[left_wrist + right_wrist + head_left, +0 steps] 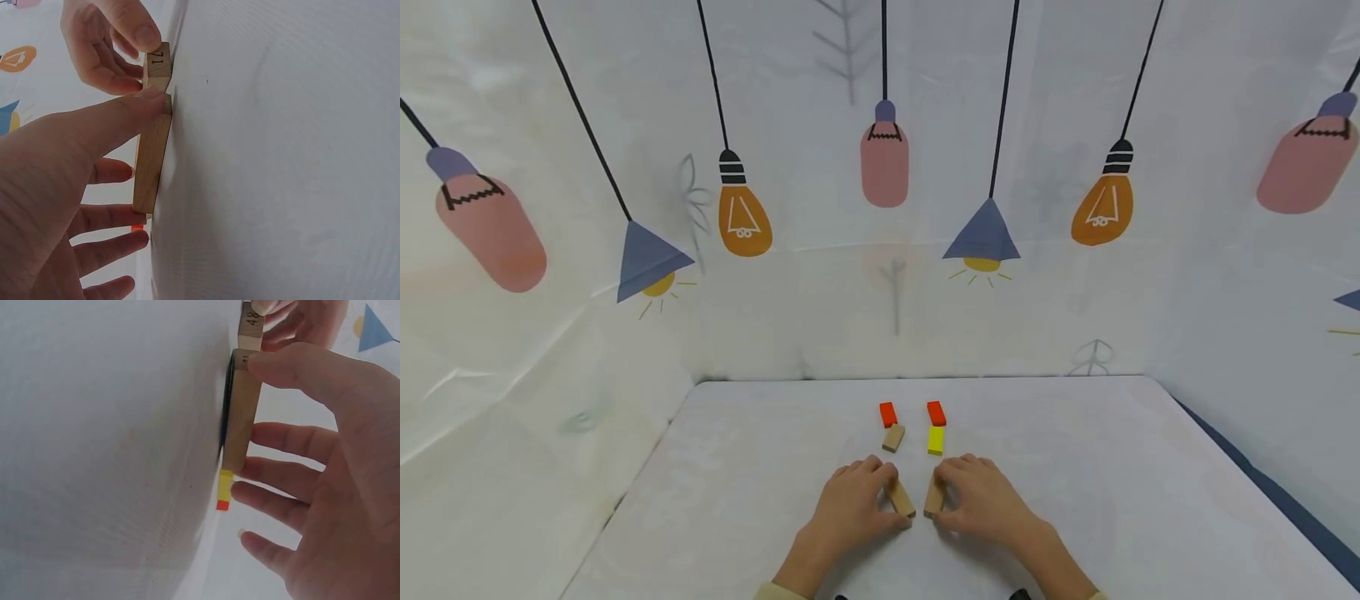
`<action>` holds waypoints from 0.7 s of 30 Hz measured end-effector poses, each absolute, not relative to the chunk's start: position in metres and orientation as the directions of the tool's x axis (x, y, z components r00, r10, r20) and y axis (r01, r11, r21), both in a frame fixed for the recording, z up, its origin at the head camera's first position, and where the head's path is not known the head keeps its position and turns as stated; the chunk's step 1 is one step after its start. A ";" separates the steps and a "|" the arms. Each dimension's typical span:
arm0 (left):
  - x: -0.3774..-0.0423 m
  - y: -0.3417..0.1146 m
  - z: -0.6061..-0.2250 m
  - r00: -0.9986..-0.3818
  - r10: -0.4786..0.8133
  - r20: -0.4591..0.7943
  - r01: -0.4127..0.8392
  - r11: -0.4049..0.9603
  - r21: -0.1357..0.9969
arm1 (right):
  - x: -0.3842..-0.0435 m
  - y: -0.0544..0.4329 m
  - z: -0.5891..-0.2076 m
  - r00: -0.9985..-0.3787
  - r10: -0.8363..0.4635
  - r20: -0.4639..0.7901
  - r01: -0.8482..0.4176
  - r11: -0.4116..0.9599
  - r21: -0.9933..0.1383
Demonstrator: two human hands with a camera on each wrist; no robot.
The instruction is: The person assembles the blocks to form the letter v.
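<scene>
Between thumb and fingers, my left hand (852,507) holds a plain wooden block (901,498) by its two ends. Opposite it, my right hand (988,507) grips a second wooden block (934,497) in the same way. Both blocks are low at the table surface and slant towards each other at their far ends, with a small gap between them. The number 71 is on the end of the right hand's block (157,60) in the left wrist view; 48 marks the left hand's block (250,322) in the right wrist view.
Beyond the left hand, a red block (888,414) and a wooden block (893,437) lie end to end. Beyond the right, another red block (936,413) adjoins a yellow block (936,441). A lamp-printed curtain (820,292) hangs behind the white table (760,450).
</scene>
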State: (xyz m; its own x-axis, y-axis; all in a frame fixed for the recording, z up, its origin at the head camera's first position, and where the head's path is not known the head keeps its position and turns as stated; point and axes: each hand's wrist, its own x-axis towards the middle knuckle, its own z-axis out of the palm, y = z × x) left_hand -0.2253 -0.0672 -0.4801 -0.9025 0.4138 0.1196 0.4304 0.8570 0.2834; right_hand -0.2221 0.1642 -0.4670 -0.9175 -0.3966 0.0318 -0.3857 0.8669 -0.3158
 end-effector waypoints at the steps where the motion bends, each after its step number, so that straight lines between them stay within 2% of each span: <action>1: -0.225 -0.067 -0.480 -0.904 0.412 0.116 0.428 0.858 0.284 | -0.222 0.164 -0.468 -0.915 -0.401 0.037 -0.393 0.868 -0.302; 21: -0.223 -0.067 -0.477 -0.897 0.418 0.145 0.442 0.854 0.275 | -0.216 0.157 -0.467 -0.906 -0.420 0.060 -0.421 0.875 -0.240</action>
